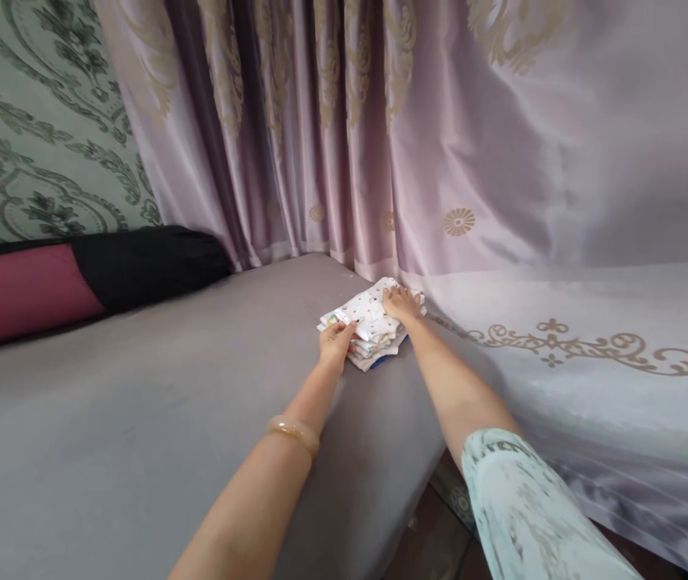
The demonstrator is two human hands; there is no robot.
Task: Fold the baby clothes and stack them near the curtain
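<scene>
A small stack of folded clothes (369,312) lies on the grey bed sheet (199,403), close to the curtain. The top piece is white with small dark specks; lower layers show coloured prints and a bit of blue at the near edge. My left hand (337,341) grips the stack's near left edge, thumb on top, with some fingers hidden. Resting on the right part of the top piece is my right hand (402,304), fingers spread and flat. A pale bangle (294,433) circles my left forearm.
A long black and maroon bolster (138,270) lies at the back left against the patterned wall (35,121). Shiny lilac curtains (441,145) hang behind and to the right of the bed. Past the bed's right edge, dark floor (434,532) shows.
</scene>
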